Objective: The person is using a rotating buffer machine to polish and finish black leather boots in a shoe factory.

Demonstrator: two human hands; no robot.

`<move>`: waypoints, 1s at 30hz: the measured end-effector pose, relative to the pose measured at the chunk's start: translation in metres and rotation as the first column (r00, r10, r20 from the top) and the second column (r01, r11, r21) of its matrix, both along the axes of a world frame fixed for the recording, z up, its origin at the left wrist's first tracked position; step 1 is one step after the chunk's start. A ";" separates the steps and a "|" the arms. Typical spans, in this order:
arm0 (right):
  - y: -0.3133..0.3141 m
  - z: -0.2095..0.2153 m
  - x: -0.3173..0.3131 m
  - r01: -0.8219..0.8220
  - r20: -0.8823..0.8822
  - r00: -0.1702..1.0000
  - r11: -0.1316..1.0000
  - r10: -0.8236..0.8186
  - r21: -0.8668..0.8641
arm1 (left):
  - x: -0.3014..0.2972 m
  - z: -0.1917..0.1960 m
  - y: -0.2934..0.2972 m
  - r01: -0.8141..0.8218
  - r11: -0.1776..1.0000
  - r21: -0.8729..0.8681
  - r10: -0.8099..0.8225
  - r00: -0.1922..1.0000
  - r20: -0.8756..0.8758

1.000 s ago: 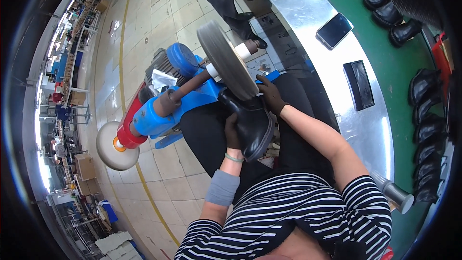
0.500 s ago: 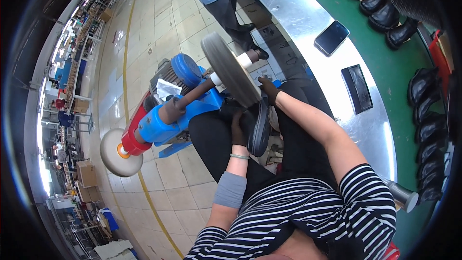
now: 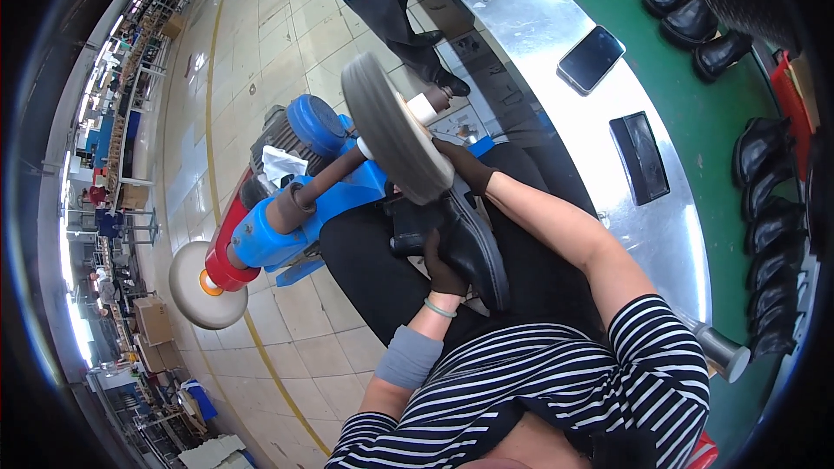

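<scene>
A black leather boot (image 3: 473,247) lies between my hands over my lap, its sole edge facing to the right. In a dark brown glove, my left hand (image 3: 443,271) is closed around the boot's left side. My right hand (image 3: 465,165), gloved the same way, grips its far end; the fingertips are partly hidden behind the wheel. The grey buffing wheel (image 3: 395,130) stands over that far end, close to or touching the leather. Its blue and red machine (image 3: 278,226) carries a second, pale wheel (image 3: 208,287) at the left.
To my right, a metal table (image 3: 556,17) holds a phone (image 3: 591,59) and a black case (image 3: 641,158). Beyond it, several black boots (image 3: 773,234) stand on a green surface. A person (image 3: 369,0) stands past the wheel. A white cloth (image 3: 283,163) lies on the machine.
The boot has turned and come nearer to me, showing more of its upper. Both hands shifted with it. The whole view has moved slightly.
</scene>
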State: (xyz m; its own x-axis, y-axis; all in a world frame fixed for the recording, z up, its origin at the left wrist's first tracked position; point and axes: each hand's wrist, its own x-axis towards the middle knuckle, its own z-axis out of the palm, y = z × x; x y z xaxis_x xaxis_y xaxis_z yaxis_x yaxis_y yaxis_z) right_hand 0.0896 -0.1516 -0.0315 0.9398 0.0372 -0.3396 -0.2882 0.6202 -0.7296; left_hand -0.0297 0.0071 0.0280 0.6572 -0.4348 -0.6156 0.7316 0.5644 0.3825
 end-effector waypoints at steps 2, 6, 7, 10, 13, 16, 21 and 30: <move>-0.002 0.010 -0.006 -0.003 0.002 1.000 0.998 0.003 0.066 | -0.010 0.002 -0.002 -0.001 1.000 -0.029 0.002 1.000 0.022; -0.014 0.028 -0.016 -0.010 -0.023 1.000 0.992 0.013 0.129 | -0.024 0.007 -0.010 -0.012 1.000 0.026 0.012 1.000 0.017; -0.018 0.032 -0.017 -0.010 -0.105 0.994 0.993 0.022 0.117 | -0.025 0.009 -0.013 -0.019 0.999 0.034 0.019 1.000 -0.005; -0.030 0.038 -0.024 -0.035 -0.150 0.987 0.990 0.056 0.140 | -0.025 0.019 -0.022 0.055 0.994 0.098 -0.073 0.978 0.196; -0.043 0.036 -0.026 -0.071 -0.313 0.949 0.986 0.021 -0.150 | -0.024 0.030 -0.033 0.046 0.998 0.034 -0.048 0.997 0.064; -0.058 0.028 -0.031 -0.050 -0.255 0.967 0.992 0.019 -0.115 | -0.022 0.038 -0.045 0.031 0.999 0.036 -0.032 0.999 0.035; -0.081 0.023 -0.028 -0.001 0.068 0.996 0.769 0.058 -0.639 | -0.009 0.039 -0.056 0.084 0.996 0.005 -0.083 0.996 -0.020; -0.103 0.031 -0.036 0.127 0.244 0.963 0.613 0.111 -0.780 | -0.010 0.043 -0.068 0.076 0.995 -0.064 -0.080 0.994 -0.074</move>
State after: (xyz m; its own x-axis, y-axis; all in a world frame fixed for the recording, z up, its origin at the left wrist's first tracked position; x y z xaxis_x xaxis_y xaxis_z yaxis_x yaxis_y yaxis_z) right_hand 0.0538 -0.2551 -0.0004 0.9904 -0.1381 0.0044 -0.0267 -0.2228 -0.9745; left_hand -0.0400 -0.0611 0.0712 0.5722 -0.5214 -0.6330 0.7999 0.5252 0.2904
